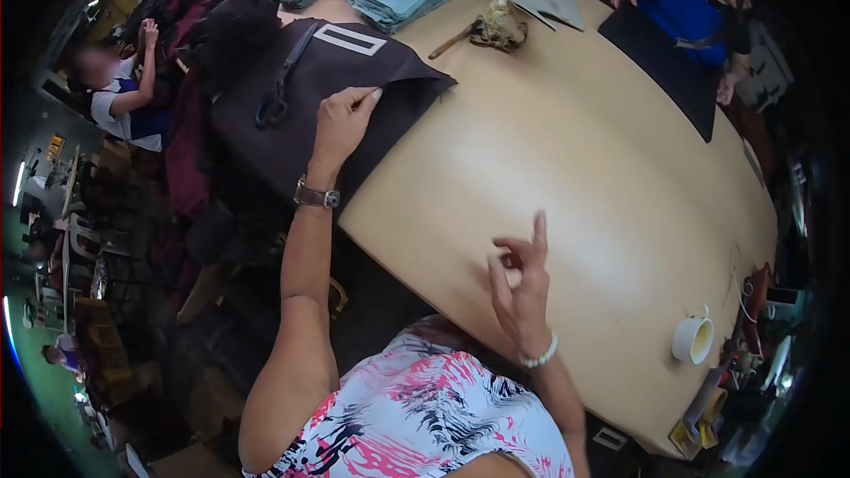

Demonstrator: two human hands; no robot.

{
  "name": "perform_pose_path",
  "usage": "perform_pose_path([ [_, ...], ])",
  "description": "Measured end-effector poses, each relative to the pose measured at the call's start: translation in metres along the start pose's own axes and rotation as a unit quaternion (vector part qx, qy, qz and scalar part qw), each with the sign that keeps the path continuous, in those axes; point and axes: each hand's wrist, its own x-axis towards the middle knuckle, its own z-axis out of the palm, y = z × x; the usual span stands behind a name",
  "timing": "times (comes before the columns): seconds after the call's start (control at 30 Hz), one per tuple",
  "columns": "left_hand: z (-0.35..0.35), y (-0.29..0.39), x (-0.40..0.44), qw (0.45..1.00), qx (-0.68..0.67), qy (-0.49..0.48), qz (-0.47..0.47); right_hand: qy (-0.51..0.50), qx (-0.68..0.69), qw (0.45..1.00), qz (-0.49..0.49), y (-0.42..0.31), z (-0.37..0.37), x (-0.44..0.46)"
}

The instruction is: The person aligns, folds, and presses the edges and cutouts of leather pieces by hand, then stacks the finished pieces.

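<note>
Dark brown fabric (382, 128) lies across tabletop (620, 212), scissors (282, 93) resting on it, perhaps for easy reach. Left hand (343, 128) pinches fabric near its edge, likely for control. Right hand (524, 288) hovers over tabletop: 1 finger extended, others curled, nothing visibly held.

From our right hand (524, 292), we have room over the tabletop (611, 204) toward two o'clock; a cup (685, 342) blocks half past three.
</note>
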Motion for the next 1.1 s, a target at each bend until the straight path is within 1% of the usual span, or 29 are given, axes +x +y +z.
perform_pose_path([
  [0.07,-0.002,-0.002,-0.001,0.999,-0.031,0.008,-0.001,-0.020,-0.024,0.992,-0.121,-0.023,0.023,0.056],
  [0.1,0.001,-0.006,-0.002,0.998,-0.064,0.015,0.014,-0.031,-0.007,0.992,-0.123,-0.033,0.040,0.083],
  [0.13,0.002,-0.006,-0.004,0.997,-0.079,-0.001,-0.002,-0.043,0.010,0.991,-0.124,-0.044,0.057,0.109],
  [0.17,0.003,-0.007,-0.005,0.996,-0.086,-0.016,0.023,-0.056,0.026,0.993,-0.098,-0.052,0.074,0.135],
  [0.2,0.001,-0.009,-0.006,0.994,-0.093,-0.032,0.048,-0.066,0.011,0.996,-0.066,-0.054,0.092,0.160],
  [0.23,-0.003,-0.011,-0.006,0.994,-0.078,-0.073,0.037,-0.075,-0.005,0.997,-0.034,-0.050,0.110,0.181],
  [0.27,-0.009,-0.013,-0.004,0.991,-0.063,-0.114,0.025,-0.065,-0.054,0.996,-0.012,-0.044,0.127,0.197],
  [0.3,-0.019,-0.010,-0.001,0.985,-0.046,-0.159,0.049,-0.070,-0.019,0.997,0.023,-0.042,0.137,0.208],
  [0.33,-0.026,-0.016,0.005,0.990,-0.016,-0.125,0.071,-0.074,0.016,0.995,0.058,-0.040,0.143,0.216],
  [0.37,-0.035,-0.024,0.011,0.991,0.014,-0.092,0.092,-0.074,0.034,0.995,0.065,-0.036,0.147,0.219],
  [0.43,-0.047,-0.053,0.030,0.989,0.077,-0.016,0.122,-0.056,0.048,0.996,0.040,-0.032,0.151,0.219],
  [0.47,-0.050,-0.076,0.043,0.980,0.143,0.043,0.128,-0.056,0.052,0.996,0.036,-0.032,0.152,0.217],
  [0.5,-0.052,-0.102,0.053,0.965,0.227,0.079,0.101,-0.056,0.055,0.996,0.032,-0.032,0.154,0.215],
  [0.53,-0.055,-0.123,0.060,0.958,0.265,0.093,0.062,-0.056,0.058,0.996,0.027,-0.032,0.155,0.213],
  [0.57,-0.057,-0.141,0.066,0.949,0.305,0.082,0.012,-0.081,0.070,0.993,0.042,-0.035,0.153,0.213],
  [0.6,-0.060,-0.147,0.070,0.946,0.312,0.090,0.004,-0.080,0.071,0.994,0.029,-0.035,0.154,0.211],
  [0.63,-0.063,-0.152,0.075,0.954,0.292,0.065,-0.022,-0.079,0.071,0.994,0.016,-0.034,0.154,0.210],
  [0.67,-0.067,-0.157,0.080,0.961,0.271,0.040,-0.048,-0.053,0.060,0.996,-0.025,-0.030,0.157,0.208],
  [0.73,-0.074,-0.161,0.085,0.959,0.277,0.055,-0.028,0.006,0.029,0.993,-0.114,-0.030,0.156,0.204],
  [0.8,-0.075,-0.164,0.087,0.958,0.280,0.067,-0.007,0.074,-0.011,0.976,-0.205,-0.030,0.137,0.198],
  [0.83,-0.075,-0.166,0.087,0.957,0.282,0.071,0.002,0.045,0.038,0.990,-0.126,-0.033,0.120,0.187],
  [0.9,-0.076,-0.172,0.085,0.957,0.280,0.066,0.016,0.013,0.139,0.988,-0.061,-0.038,0.078,0.165],
  [0.93,-0.076,-0.174,0.088,0.962,0.267,0.051,0.011,0.014,0.166,0.986,-0.025,-0.034,0.057,0.153],
  [1.0,-0.069,-0.149,0.085,0.945,0.304,0.071,0.097,0.044,0.055,0.997,-0.020,-0.018,0.018,0.126],
  [1.07,-0.055,-0.090,0.074,0.948,0.256,0.058,0.177,0.088,0.103,0.989,0.057,-0.018,-0.020,0.095],
  [1.1,-0.044,-0.060,0.064,0.948,0.228,0.052,0.216,0.102,0.087,0.989,0.070,-0.011,-0.039,0.080],
])
